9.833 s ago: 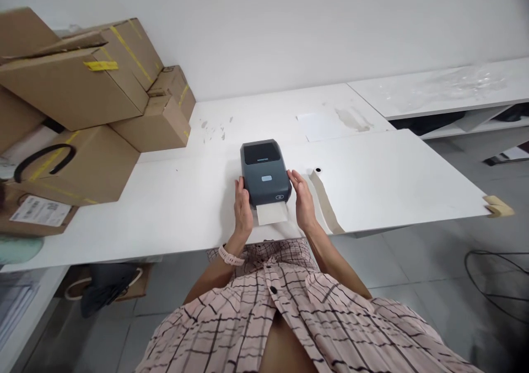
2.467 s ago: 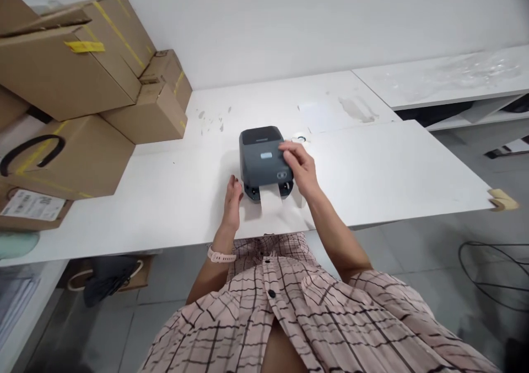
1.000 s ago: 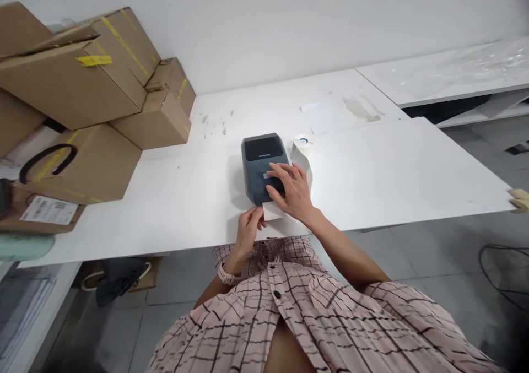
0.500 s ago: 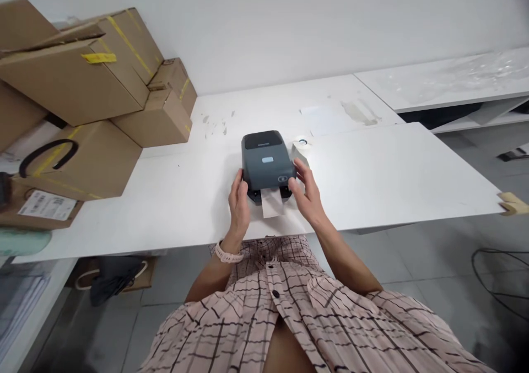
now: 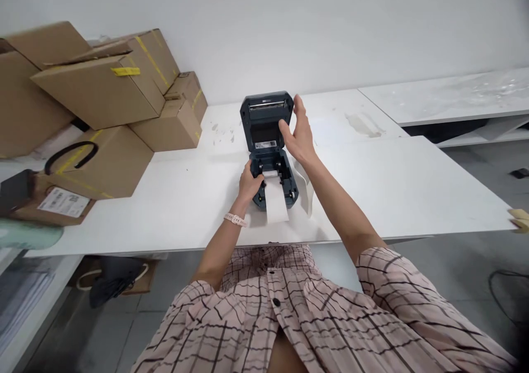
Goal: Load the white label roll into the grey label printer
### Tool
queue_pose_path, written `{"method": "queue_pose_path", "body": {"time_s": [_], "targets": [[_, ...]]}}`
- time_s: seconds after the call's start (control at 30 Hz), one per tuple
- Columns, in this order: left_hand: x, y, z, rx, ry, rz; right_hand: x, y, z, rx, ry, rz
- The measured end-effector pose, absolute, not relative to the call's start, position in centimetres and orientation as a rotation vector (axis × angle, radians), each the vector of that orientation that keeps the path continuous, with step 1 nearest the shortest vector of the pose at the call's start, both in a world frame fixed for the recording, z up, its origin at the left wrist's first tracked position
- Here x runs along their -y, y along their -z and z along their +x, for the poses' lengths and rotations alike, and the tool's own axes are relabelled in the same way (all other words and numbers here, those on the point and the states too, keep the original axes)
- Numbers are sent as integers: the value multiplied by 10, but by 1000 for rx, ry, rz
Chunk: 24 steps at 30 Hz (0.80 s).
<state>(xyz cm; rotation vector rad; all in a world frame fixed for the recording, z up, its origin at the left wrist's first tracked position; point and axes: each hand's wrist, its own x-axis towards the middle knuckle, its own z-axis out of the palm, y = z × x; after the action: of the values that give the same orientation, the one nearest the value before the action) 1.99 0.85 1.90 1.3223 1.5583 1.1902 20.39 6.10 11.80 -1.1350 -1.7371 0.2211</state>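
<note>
A dark label printer (image 5: 293,183) stands on the white table with its lid (image 5: 266,124) swung up, showing the inside. A white paper strip (image 5: 276,203) runs out of the printer's front over the tabletop. My left hand (image 5: 248,183) grips the left wall of the base, thumb over the rim, fingers along the outside. At the lid's right edge is my right hand (image 5: 303,139), its thumb on the inner face and its fingers along the outer side. Beside the printer's right side lies a pale strip (image 5: 307,192), partly behind my right forearm.
Cardboard boxes (image 5: 101,89) are stacked on the table's left, one with a black curved handle (image 5: 70,148). A green roll (image 5: 31,234) lies at the left edge. A wall (image 5: 330,31) rises behind the table (image 5: 372,191); a cable (image 5: 496,290) lies on the floor at right.
The printer's lid has gone from closed to raised. My right hand has moved up and away with it, while my left hand has shifted to grip the base's left wall.
</note>
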Motion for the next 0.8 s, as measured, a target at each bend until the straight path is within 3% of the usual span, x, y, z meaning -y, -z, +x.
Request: {"method": "queue_pose_path", "body": {"time_s": [0.13, 0.37, 0.8], "targets": [[-8, -16, 20, -1678, -1134, 1303, -61, -113, 192, 2016, -8, -1213], [-13, -8, 18, -1665, -1155, 1348, -61, -78, 169, 2945, -36, -1375], [-11, 3, 16, -1566, -1301, 1286, -83, -92, 189, 2993, -710, -1170]]}}
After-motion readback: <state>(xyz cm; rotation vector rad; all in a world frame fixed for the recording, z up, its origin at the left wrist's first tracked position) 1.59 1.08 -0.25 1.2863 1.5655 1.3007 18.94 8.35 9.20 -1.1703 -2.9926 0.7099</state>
